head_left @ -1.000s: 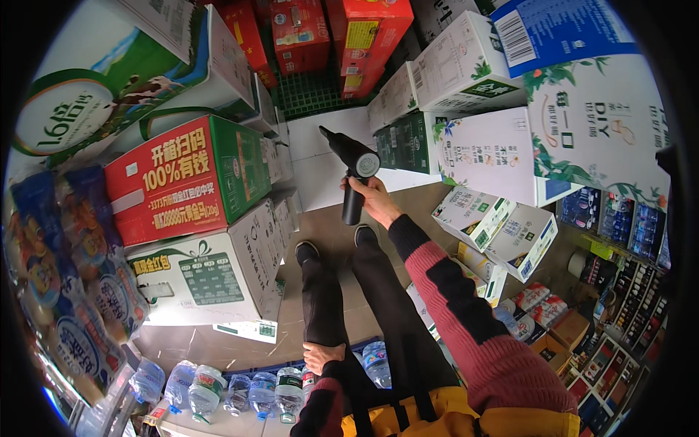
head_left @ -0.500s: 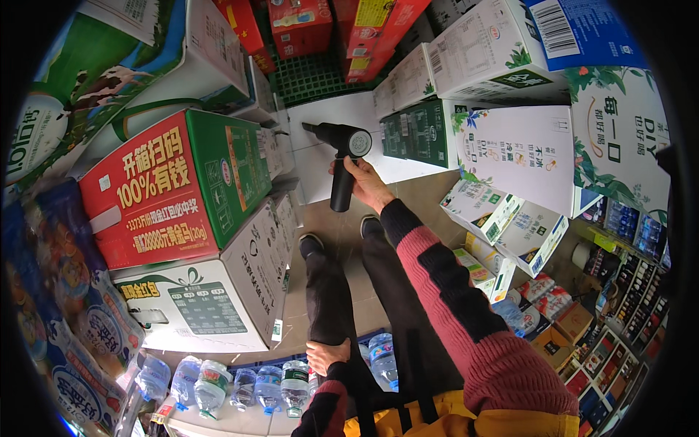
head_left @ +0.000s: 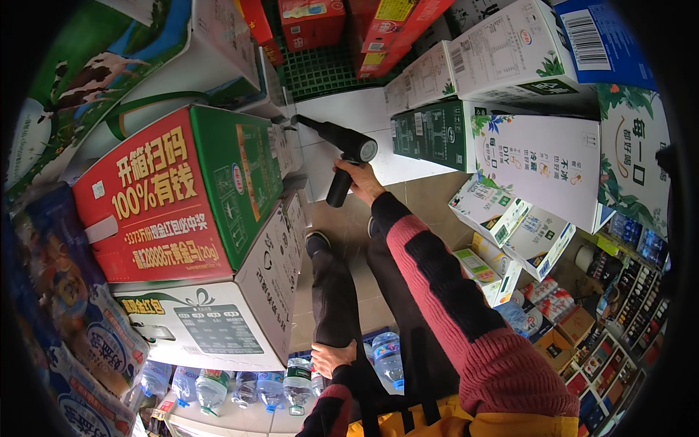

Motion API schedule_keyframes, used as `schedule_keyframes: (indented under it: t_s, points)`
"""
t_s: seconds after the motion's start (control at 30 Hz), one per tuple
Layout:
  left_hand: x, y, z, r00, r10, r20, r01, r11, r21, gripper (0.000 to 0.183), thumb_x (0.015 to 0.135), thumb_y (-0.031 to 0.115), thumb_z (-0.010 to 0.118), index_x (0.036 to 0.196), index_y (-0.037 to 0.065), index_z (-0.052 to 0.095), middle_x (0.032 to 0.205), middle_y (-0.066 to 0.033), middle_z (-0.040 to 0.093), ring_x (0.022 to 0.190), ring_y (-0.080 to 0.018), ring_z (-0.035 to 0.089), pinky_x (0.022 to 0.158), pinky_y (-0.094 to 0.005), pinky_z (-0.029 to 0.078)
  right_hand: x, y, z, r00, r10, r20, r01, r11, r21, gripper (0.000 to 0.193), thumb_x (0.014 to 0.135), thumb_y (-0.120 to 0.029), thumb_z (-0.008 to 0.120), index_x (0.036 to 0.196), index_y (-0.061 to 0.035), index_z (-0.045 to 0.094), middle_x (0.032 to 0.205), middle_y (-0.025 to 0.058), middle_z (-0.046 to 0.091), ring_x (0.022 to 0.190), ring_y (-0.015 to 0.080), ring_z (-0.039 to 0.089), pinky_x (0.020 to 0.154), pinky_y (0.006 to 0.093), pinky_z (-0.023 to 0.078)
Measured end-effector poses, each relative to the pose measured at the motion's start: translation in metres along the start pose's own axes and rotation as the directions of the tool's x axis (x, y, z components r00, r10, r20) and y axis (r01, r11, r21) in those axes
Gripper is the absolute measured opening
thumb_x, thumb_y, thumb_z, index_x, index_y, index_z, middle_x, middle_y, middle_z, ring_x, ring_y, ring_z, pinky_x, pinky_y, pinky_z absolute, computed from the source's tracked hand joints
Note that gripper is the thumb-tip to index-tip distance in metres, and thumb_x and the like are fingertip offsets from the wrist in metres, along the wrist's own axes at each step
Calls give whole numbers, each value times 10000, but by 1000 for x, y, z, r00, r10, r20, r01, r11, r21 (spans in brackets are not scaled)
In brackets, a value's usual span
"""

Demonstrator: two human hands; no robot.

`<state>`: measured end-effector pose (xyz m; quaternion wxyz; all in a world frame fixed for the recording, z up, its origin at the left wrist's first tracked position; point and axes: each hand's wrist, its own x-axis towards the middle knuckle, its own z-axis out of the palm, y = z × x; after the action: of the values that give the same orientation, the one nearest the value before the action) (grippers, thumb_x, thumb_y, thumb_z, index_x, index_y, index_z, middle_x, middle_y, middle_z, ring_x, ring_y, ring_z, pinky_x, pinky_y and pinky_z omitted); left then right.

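Observation:
My right hand (head_left: 358, 180) is wrapped round the grip of a black handheld blower (head_left: 346, 144), pistol-shaped with a slim nozzle and a round grey-rimmed end. Its nozzle points to the far left, close to the stacked cartons there, above a white tiled surface (head_left: 357, 113). Whether the tip touches a carton I cannot tell. My left hand (head_left: 333, 358) lies on my left leg near the knee, fingers laid over the dark trousers, with nothing held.
A red and green carton (head_left: 156, 193) sits on a white carton (head_left: 200, 320) at left. White cartons (head_left: 539, 156) and a dark green carton (head_left: 431, 137) line the right. Red boxes (head_left: 313, 25) stand on a green plastic grid (head_left: 313, 80) at the back. Water bottles (head_left: 297, 382) stand along the near side.
The blower has swung left, its nozzle closer to the left cartons. My view has shifted slightly. My left hand stays on the leg.

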<state>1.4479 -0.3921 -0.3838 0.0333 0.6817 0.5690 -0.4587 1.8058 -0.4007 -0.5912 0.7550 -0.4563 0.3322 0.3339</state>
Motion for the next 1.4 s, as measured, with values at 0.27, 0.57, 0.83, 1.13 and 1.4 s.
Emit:
schedule_keyframes:
  t_s: [0.27, 0.57, 0.83, 1.13, 1.4]
  points:
    - [4, -4, 4, 1000, 8, 5, -8, 1000, 4, 903, 461, 544, 822, 1082, 9, 443, 1017, -155, 551, 1020, -313, 545, 895, -399, 456, 22, -3, 15, 994, -104, 21, 104, 994, 23, 182, 772, -30, 717, 905, 14, 601, 831, 85, 635, 737, 185, 622, 677, 305, 497]
    - [-1, 1, 2, 999, 18, -35, -18, 1000, 0, 866, 473, 512, 819, 1063, 9, 431, 1021, -168, 565, 1010, -333, 570, 889, -406, 466, -11, -3, -17, 1000, -30, -9, 28, 983, -182, 189, 777, -58, 707, 899, 41, 602, 786, 95, 634, 716, 204, 638, 653, 311, 530]
    - [-2, 2, 3, 999, 18, -28, -19, 1000, -6, 865, 476, 507, 812, 1069, 8, 429, 1013, -169, 565, 1007, -334, 572, 893, -408, 464, -54, 13, -62, 990, -134, -39, 119, 957, -263, 159, 733, -71, 733, 821, 3, 622, 734, 66, 644, 659, 147, 616, 616, 289, 474]
    - [-2, 2, 3, 1000, 3, -7, -3, 1000, -9, 889, 471, 514, 821, 1083, 7, 425, 1030, -175, 558, 1024, -335, 566, 905, -408, 460, 11, -54, -48, 941, -235, -245, 252, 967, 41, 182, 770, -31, 695, 887, -16, 556, 763, 72, 600, 705, 207, 627, 689, 335, 546]
    - [-3, 2, 4, 1000, -2, 7, 2, 1000, -3, 928, 478, 528, 816, 1133, -2, 428, 1046, -161, 543, 1027, -315, 542, 898, -405, 448, 41, -31, 16, 996, -47, -72, 55, 993, 109, 189, 766, -13, 688, 905, -17, 559, 754, 94, 606, 680, 240, 620, 663, 362, 539]
